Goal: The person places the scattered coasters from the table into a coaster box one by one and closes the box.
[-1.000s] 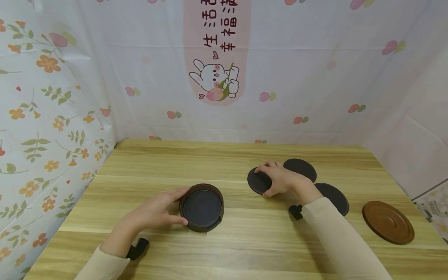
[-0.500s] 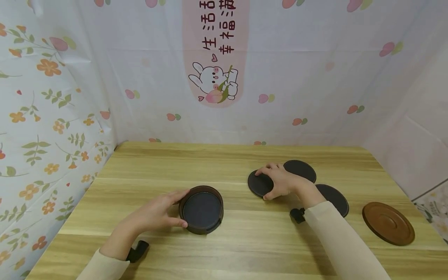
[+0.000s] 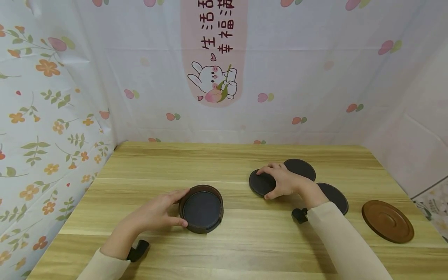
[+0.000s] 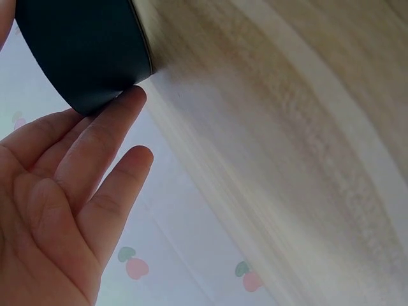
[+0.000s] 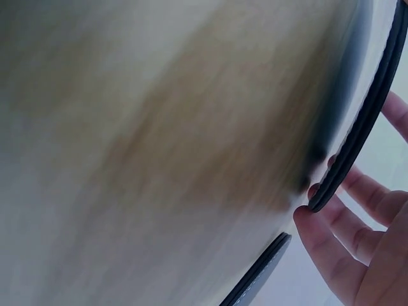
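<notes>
My left hand point(image 3: 157, 212) holds a round dark-brown coaster holder point(image 3: 198, 230) from its left side, thumb at the near wall and fingers at the far wall. A dark disc with a stitched edge point(image 3: 203, 210) shows inside it. In the left wrist view, fingertips press the holder's smooth outer wall point(image 4: 83, 51). My right hand point(image 3: 284, 182) pinches a round black coaster point(image 3: 260, 182) by its edges, thumb on the near side and fingers on the far side. The right wrist view shows that coaster's edge point(image 5: 357, 140) standing off the wood between the fingers.
Two more black coasters, a far one point(image 3: 300, 169) and a nearer one point(image 3: 334, 197), lie partly behind the right hand and forearm. A brown round lid point(image 3: 387, 221) rests at the table's right. Patterned cloth point(image 3: 297, 77) hangs behind the wooden table point(image 3: 245, 249).
My right hand and the pinched coaster have shifted slightly to the right. The left hand keeps its hold on the coaster holder, which stays in place.
</notes>
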Demonstrator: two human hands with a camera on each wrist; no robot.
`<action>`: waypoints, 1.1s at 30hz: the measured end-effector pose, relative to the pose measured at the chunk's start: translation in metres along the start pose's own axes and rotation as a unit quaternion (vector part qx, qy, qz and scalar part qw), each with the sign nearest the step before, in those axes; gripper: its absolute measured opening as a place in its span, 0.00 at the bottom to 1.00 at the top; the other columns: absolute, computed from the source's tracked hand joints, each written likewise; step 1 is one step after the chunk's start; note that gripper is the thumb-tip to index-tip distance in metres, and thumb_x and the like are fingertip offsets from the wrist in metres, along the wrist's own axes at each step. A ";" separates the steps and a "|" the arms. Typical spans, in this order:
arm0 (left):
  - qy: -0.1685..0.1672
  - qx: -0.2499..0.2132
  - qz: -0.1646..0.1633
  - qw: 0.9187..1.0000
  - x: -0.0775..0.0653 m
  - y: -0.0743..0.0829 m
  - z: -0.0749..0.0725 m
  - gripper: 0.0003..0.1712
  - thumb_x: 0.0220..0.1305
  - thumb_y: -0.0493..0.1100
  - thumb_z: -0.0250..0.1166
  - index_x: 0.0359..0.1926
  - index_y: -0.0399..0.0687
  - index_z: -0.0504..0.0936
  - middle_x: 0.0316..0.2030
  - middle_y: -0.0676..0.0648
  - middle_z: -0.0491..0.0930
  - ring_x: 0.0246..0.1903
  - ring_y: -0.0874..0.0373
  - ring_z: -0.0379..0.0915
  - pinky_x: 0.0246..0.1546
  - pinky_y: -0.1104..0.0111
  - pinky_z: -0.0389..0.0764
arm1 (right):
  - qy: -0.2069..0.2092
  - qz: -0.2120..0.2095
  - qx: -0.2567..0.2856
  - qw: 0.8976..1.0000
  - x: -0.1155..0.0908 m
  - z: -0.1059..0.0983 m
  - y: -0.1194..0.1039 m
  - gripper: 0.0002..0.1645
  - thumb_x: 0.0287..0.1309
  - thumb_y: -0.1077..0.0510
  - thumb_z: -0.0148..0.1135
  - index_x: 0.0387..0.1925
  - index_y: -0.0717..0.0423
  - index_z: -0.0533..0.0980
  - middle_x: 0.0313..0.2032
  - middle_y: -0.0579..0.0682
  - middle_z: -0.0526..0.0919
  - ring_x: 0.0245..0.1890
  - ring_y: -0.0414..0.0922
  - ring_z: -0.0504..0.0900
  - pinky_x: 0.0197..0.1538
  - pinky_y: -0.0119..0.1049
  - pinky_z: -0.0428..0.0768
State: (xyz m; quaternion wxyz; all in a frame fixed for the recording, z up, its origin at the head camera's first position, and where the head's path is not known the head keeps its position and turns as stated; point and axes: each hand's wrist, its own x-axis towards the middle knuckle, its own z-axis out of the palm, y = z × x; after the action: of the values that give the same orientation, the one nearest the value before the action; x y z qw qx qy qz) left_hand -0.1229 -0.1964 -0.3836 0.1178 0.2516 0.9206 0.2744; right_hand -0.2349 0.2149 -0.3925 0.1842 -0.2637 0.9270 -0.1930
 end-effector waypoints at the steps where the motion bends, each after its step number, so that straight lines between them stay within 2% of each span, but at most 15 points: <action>1: 0.000 0.001 0.000 1.000 0.000 0.000 0.000 0.57 0.52 0.62 0.74 0.74 0.38 0.60 0.70 0.38 0.67 0.70 0.39 0.64 0.67 0.44 0.68 | 0.001 0.000 0.002 1.000 0.000 0.000 0.000 0.45 0.48 0.45 0.76 0.67 0.45 0.68 0.69 0.64 0.60 0.68 0.66 0.56 0.59 0.67 0.68; 16: 0.000 -0.003 -0.008 1.000 -0.001 -0.001 0.001 0.58 0.52 0.62 0.74 0.75 0.38 0.60 0.70 0.38 0.67 0.70 0.39 0.64 0.67 0.44 0.68 | 0.010 -0.004 -0.001 1.000 -0.009 -0.001 -0.004 0.46 0.47 0.43 0.75 0.67 0.45 0.67 0.69 0.64 0.61 0.67 0.66 0.57 0.59 0.69 0.68; 33: 0.005 -0.006 0.005 1.000 0.000 -0.003 0.001 0.57 0.52 0.62 0.74 0.74 0.38 0.61 0.70 0.38 0.67 0.69 0.40 0.65 0.67 0.44 0.68 | 0.036 -0.006 -0.005 0.999 -0.019 0.002 -0.012 0.44 0.47 0.44 0.76 0.66 0.43 0.69 0.65 0.58 0.64 0.61 0.60 0.61 0.56 0.63 0.73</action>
State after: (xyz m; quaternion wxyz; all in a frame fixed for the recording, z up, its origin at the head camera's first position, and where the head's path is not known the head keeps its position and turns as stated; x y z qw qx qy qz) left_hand -0.1231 -0.1980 -0.3862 0.1133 0.2545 0.9180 0.2822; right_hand -0.2138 0.2153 -0.3842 0.1483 -0.2626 0.9324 -0.1991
